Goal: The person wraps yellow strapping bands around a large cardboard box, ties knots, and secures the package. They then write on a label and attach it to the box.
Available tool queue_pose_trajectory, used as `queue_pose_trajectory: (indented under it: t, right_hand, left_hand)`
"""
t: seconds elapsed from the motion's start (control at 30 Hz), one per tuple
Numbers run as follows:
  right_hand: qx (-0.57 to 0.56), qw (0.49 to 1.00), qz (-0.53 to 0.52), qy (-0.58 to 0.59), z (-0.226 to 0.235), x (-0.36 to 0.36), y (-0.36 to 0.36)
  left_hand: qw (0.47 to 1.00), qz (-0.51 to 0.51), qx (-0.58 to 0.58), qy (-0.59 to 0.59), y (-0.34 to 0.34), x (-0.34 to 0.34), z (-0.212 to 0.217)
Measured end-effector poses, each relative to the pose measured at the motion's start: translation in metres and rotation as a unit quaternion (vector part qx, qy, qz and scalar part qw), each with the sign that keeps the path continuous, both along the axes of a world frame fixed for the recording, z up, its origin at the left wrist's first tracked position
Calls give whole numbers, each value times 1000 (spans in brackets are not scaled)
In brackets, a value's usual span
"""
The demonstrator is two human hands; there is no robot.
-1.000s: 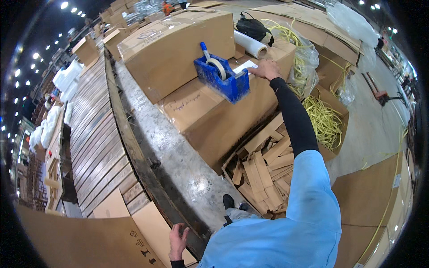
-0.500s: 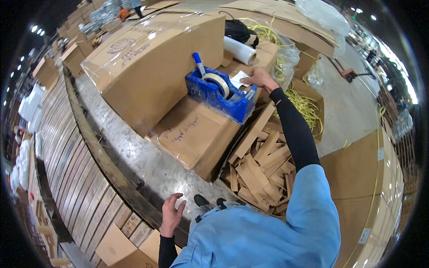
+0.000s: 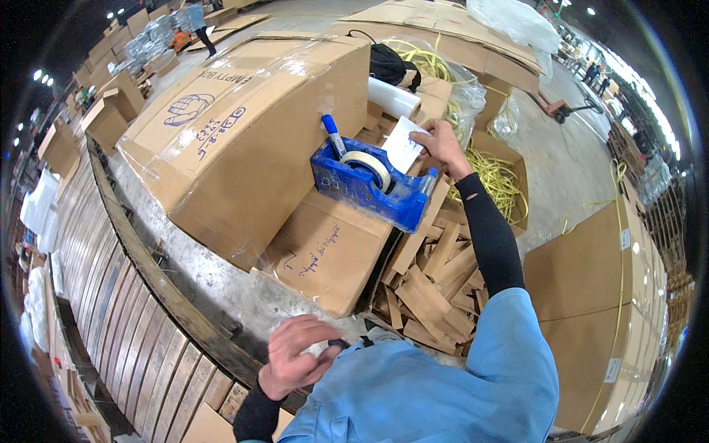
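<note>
My right hand pinches a small white sheet of paper with handwriting on it. The sheet is just behind a blue tape dispenser, which stands on a cardboard box. A roll of whitish tape sits in the dispenser, and a blue-capped marker leans upright at its left end. Low in front of my body, my left hand is empty, its fingers loosely bent and the thumb apart, slightly blurred.
A large taped carton stands left of the dispenser. Behind are a stretch-film roll and black bag. Cardboard strips fill a box nearer me; yellow strapping fills another. A slatted conveyor runs along the left.
The paper has been lifted and turned so more of its face shows in my right hand. My left hand has moved up and right, its fingers curling more. The view has shifted slightly.
</note>
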State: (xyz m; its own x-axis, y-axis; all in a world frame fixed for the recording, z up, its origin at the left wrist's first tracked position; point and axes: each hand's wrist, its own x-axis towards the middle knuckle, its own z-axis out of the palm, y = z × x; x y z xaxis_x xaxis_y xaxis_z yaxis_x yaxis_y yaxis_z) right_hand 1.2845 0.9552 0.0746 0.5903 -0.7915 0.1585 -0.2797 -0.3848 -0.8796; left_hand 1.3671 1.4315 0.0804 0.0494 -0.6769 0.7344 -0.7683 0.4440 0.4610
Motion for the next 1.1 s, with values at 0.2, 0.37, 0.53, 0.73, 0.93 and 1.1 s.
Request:
queue_pose_trajectory:
  t: [0.2,0.37,0.53,0.73,0.93,1.1]
  right_hand:
    - [-71,996,56,-18,35,16,9]
    - [-182,981,64,-27,47,21,8]
    - [-246,964,-8,-102,65,3,-15]
    - [-166,948,-78,-261,121,-60,-29]
    - [-136,956,23,-260,156,-124,48]
    - [-158,952,131,-226,168,-128,116]
  left_hand:
    - [973,-138,49,-179,-97,-32,35]
    - [896,-93,136,-413,-193,-61,23]
    - [842,17,183,-507,-218,-58,1]
    - [910,-19,188,-370,-221,-62,2]
    - [995,-72,-62,-34,-202,-45,46]
    - [973,12,-94,209,-208,-35,79]
